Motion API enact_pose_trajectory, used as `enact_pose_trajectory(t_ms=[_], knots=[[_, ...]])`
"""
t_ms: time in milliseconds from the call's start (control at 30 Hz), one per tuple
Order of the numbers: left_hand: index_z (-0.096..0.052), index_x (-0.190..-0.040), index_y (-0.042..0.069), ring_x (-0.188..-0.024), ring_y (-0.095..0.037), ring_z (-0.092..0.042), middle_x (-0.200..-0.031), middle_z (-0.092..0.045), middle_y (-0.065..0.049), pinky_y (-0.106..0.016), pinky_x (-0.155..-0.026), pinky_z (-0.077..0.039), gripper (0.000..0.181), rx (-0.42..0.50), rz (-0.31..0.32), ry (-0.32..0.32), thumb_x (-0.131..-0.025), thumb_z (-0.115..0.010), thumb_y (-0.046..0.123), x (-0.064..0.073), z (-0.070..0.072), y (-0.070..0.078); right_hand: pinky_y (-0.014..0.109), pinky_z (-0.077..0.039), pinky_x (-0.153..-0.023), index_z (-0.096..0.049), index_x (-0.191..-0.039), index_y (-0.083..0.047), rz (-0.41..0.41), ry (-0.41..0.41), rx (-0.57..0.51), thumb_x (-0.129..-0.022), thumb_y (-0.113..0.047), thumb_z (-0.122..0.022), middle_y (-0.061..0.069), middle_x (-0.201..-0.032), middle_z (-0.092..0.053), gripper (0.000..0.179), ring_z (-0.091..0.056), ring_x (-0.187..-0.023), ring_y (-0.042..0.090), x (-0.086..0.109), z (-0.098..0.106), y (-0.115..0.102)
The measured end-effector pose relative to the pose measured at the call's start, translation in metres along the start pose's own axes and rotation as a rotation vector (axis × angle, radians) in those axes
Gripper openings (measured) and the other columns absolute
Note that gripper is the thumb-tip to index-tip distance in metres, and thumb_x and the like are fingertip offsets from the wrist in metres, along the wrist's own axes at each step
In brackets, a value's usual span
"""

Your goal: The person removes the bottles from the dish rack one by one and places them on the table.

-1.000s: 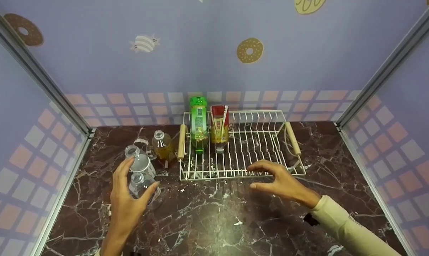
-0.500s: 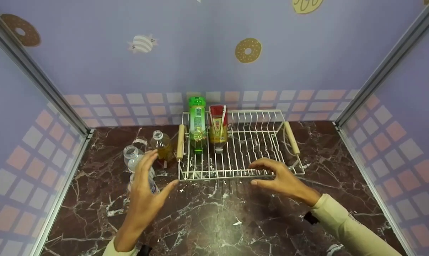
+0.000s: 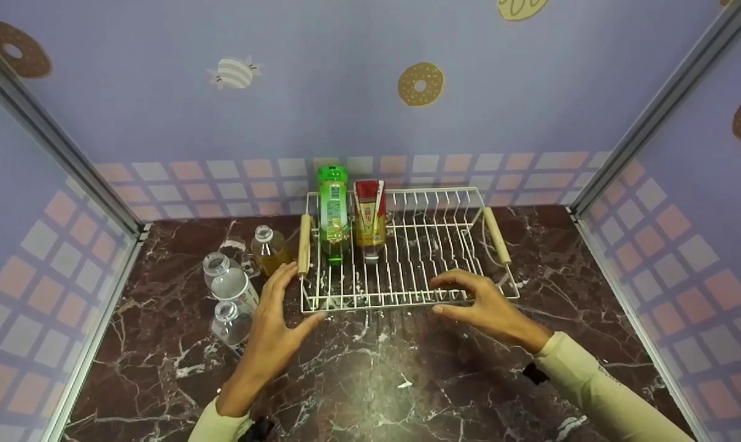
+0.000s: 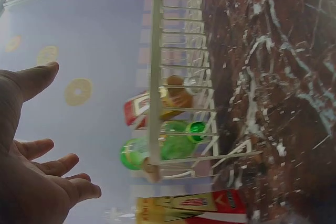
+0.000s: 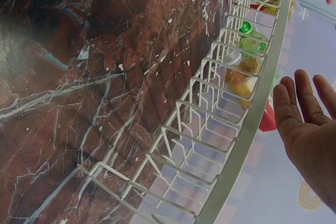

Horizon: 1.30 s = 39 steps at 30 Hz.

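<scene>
My left hand (image 3: 275, 337) hovers by the front left corner of a white wire dish rack (image 3: 410, 302), fingers spread and holding nothing. Beyond its fingertips stands an amber drink bottle (image 3: 269, 250), whose red and yellow label shows in the left wrist view. Over the rack's front edge my right hand (image 3: 490, 310) hangs with thumb and fingers apart, gripping nothing. Inside the rack's left half lean two capped bottles, apparently upside down: a green one (image 3: 333, 212) and a red-and-yellow one (image 3: 370, 218). The right wrist view shows the right palm (image 5: 315, 140) apart from the rack.
Two clear, uncapped bottles, a rear one (image 3: 226, 276) and a front one (image 3: 230, 322), stand left of my left hand. Wooden handles, left (image 3: 304, 245) and right (image 3: 496, 236), flank the rack. A patterned wall (image 3: 345, 123) rises behind the dark marbled countertop (image 3: 370, 380).
My left hand has moved right, away from the clear bottles to the rack's front left corner. The right hand has stayed nearly still. The head view has shifted slightly.
</scene>
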<state>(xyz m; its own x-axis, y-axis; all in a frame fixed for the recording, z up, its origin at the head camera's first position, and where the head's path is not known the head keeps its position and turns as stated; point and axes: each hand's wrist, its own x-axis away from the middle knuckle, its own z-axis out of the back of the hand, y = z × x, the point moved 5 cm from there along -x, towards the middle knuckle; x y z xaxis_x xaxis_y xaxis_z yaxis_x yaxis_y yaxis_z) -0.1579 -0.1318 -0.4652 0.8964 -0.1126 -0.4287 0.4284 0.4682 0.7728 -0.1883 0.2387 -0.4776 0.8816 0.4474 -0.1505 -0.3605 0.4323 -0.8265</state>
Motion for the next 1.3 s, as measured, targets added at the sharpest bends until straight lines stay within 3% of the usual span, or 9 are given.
enact_pose_trajectory(t_ms=[133,467,767,933,1167,1300], knots=[[-0.042,-0.163,-0.004,-0.159,-0.052,-0.032,-0.172,-0.034,-0.03,-0.073,-0.129,-0.026,0.093,-0.009,0.064,-0.038,-0.087,-0.094,0.014,0.0,-0.007,-0.014,0.07,-0.049,-0.115,-0.07,-0.139,-0.007,-0.013,0.004,-0.007,-0.098,-0.025,-0.086,0.008,-0.14,-0.072,0.048,-0.065,-0.131,0.045,0.0,0.0,0.003],[-0.035,-0.165,-0.008,-0.161,-0.055,-0.025,-0.174,-0.026,-0.034,-0.074,-0.13,-0.023,0.102,-0.027,0.116,-0.081,-0.086,-0.095,0.013,-0.004,-0.022,-0.037,0.066,-0.052,-0.114,-0.07,-0.137,-0.003,-0.011,0.017,0.005,-0.097,-0.025,-0.086,0.014,-0.138,-0.072,0.048,-0.068,-0.128,0.029,-0.003,0.0,0.007],[-0.024,-0.172,-0.002,-0.164,-0.053,-0.016,-0.179,-0.015,-0.031,-0.072,-0.131,-0.017,0.112,-0.003,0.23,-0.119,-0.088,-0.094,0.024,-0.005,-0.032,-0.058,0.064,-0.052,-0.115,-0.07,-0.137,-0.001,-0.006,0.016,0.015,-0.098,-0.023,-0.086,0.014,-0.138,-0.073,0.048,-0.068,-0.129,0.034,-0.006,0.003,0.011],[-0.019,-0.173,-0.001,-0.165,-0.053,-0.015,-0.18,-0.012,-0.029,-0.073,-0.131,-0.017,0.116,0.013,0.28,-0.129,-0.088,-0.093,0.024,-0.004,-0.035,-0.066,0.066,-0.051,-0.115,-0.07,-0.137,-0.001,-0.01,0.012,0.005,-0.098,-0.022,-0.085,0.015,-0.139,-0.073,0.047,-0.069,-0.129,0.037,-0.008,0.004,0.014],[-0.016,-0.173,-0.002,-0.165,-0.054,-0.012,-0.179,-0.014,-0.031,-0.072,-0.132,-0.012,0.119,0.055,0.304,-0.123,-0.087,-0.094,0.024,-0.005,-0.04,-0.072,0.07,-0.049,-0.115,-0.068,-0.139,0.003,-0.014,0.008,0.003,-0.099,-0.019,-0.084,0.02,-0.139,-0.072,0.048,-0.066,-0.129,0.048,-0.014,0.007,0.019],[-0.015,-0.173,-0.002,-0.164,-0.056,-0.011,-0.178,-0.014,-0.033,-0.072,-0.132,-0.011,0.123,0.065,0.33,-0.117,-0.085,-0.096,0.025,-0.004,-0.044,-0.076,0.067,-0.05,-0.116,-0.067,-0.14,0.002,-0.033,-0.007,0.004,-0.099,-0.02,-0.084,0.019,-0.14,-0.072,0.05,-0.067,-0.13,0.045,-0.02,0.008,0.019]])
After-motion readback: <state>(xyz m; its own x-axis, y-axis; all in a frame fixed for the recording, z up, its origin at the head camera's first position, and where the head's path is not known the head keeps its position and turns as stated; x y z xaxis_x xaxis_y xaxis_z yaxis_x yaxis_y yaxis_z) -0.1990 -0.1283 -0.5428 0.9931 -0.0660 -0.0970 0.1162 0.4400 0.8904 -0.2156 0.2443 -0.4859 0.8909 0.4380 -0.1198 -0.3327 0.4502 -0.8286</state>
